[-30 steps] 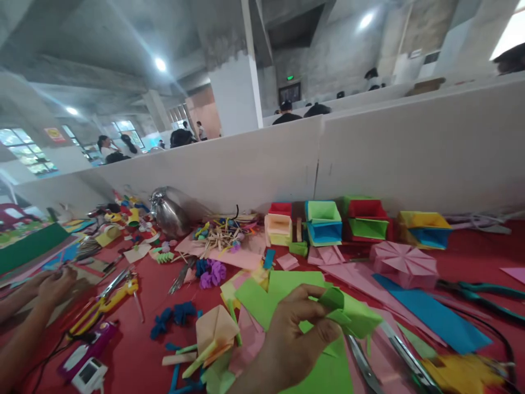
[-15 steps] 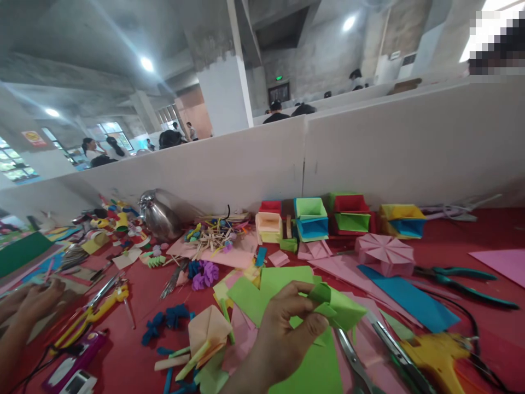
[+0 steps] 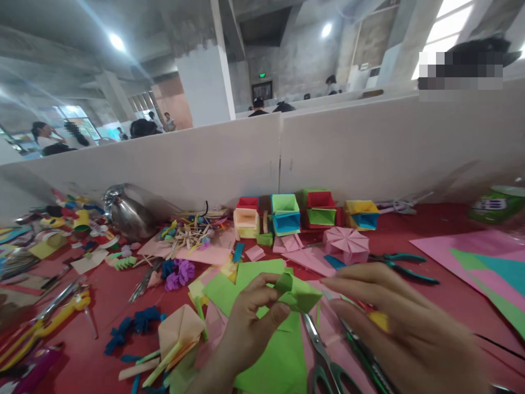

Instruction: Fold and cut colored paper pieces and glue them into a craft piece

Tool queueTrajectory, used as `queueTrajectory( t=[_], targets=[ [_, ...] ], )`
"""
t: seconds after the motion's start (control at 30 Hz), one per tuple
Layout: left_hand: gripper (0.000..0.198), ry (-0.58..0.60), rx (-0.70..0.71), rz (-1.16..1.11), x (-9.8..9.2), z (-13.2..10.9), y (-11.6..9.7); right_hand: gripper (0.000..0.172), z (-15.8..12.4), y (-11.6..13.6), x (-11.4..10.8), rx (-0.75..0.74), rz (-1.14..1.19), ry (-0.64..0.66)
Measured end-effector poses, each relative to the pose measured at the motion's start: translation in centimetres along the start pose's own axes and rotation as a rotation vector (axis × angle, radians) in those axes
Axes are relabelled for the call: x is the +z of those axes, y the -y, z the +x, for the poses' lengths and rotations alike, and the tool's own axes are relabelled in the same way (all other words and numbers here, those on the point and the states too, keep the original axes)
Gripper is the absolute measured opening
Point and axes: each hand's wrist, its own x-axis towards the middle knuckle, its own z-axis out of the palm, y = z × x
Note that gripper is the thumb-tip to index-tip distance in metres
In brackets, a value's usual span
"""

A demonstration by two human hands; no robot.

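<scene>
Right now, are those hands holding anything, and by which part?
The left hand pinches a folded green paper piece by its left end, between thumb and fingers. The right hand is blurred, but nothing shows in its grasp.

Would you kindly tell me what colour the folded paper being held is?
The folded paper in the left hand is bright green, as the head view shows.

Folded green paper point(image 3: 303, 295): matte, creased into a small angular form with overlapping flaps at its left end, narrowing to a point at right. Pinched in the left-hand grip point(image 3: 252, 323), raised above the red tabletop point(image 3: 435, 219).
</scene>
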Motion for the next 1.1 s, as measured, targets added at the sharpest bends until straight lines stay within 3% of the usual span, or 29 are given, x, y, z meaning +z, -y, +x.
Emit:
queueTrajectory(
  t=[0.13, 0.53, 0.73, 0.9, 1.1],
  targets=[
    [0.014, -0.003, 0.007, -0.006, -0.2, -0.1, 0.1, 0.019, 1.9, -0.7, 1.0, -0.028, -0.036, 0.177],
    [0.015, -0.018, -0.019, 0.003, -0.6, -0.2, 0.6, 0.025, 2.3, -1.2, 2.3, 0.004, 0.09, 0.296],
    [0.014, -0.025, 0.001, 0.008, -0.6, -0.3, 0.6, 0.03, 2.2, -1.2, 2.1, 0.038, 0.189, 0.314],
    [0.015, -0.043, 0.022, -0.04, -0.6, -0.2, 0.7, 0.025, 2.1, -1.4, 2.1, 0.054, 0.206, 0.242],
    [0.014, -0.054, 0.043, -0.034, -0.8, -0.2, 0.9, 0.024, 2.0, -1.7, 2.1, -0.026, 0.192, 0.241]
  ],
)
